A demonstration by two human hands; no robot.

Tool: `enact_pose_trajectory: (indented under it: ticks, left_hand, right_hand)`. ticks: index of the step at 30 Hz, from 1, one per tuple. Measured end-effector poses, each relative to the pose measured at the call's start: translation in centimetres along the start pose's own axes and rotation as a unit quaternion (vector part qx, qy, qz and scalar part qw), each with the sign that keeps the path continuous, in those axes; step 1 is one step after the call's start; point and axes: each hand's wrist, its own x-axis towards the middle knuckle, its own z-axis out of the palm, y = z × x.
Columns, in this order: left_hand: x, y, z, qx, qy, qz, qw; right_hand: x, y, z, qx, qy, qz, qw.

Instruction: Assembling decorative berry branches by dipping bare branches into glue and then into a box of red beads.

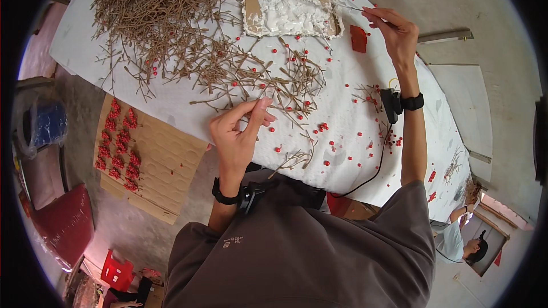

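Shirt (302, 239): nearest my camera, dark, up by the close edge of the table (342, 102).
Left hand (234, 137): over the near side, thumb and forefinger close together; from here I can't tell whether anything thin is caught between them.
Right hand (399, 34): stretched farther out, fingertips pinching a thin stick (355, 8) near one end, which I judge keeps the fingers clear of the paste.
Berries (323, 127): red, mostly strewn singly, many between the two forearms and in easy reach.
Twigs (214, 71): spread thinly just beyond the left hand; I'd guess the sparse layout makes single ones easier to grasp.
Tray (251, 0): past the twigs, near the right hand, its raised edge probably there to contain the white paste (291, 11); the stick's far end is at its right rim.
Red piece (358, 39): flat on the table, right of the tray.
Heap (165, 0): brown twigs massed at far left, perhaps to free the middle.
Surface: white cover, greyish stains here and there.
Cardboard (165, 171): left of the table, bearing red bunches (121, 137) in rows, likely to avoid tangling.
Room: grey floor (83, 102), dark-red chair (65, 222), red stool (117, 271); a co-worker (454, 239) at far right.
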Motion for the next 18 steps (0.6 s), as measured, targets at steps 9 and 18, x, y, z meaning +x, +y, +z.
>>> enact_pose_trajectory:
  ticks: [9, 18]
  left_hand:
    - [0.0, -0.2, 0.0, 0.009, -0.001, 0.001, 1.000]
    - [0.0, -0.1, 0.1, 0.004, 0.011, -0.010, 1.000]
  right_hand:
    - [1.3, 1.3, 1.0, -0.137, 0.055, -0.082, 0.986]
    - [1.4, 2.0, 1.5, -0.304, 0.007, -0.214, 0.928]
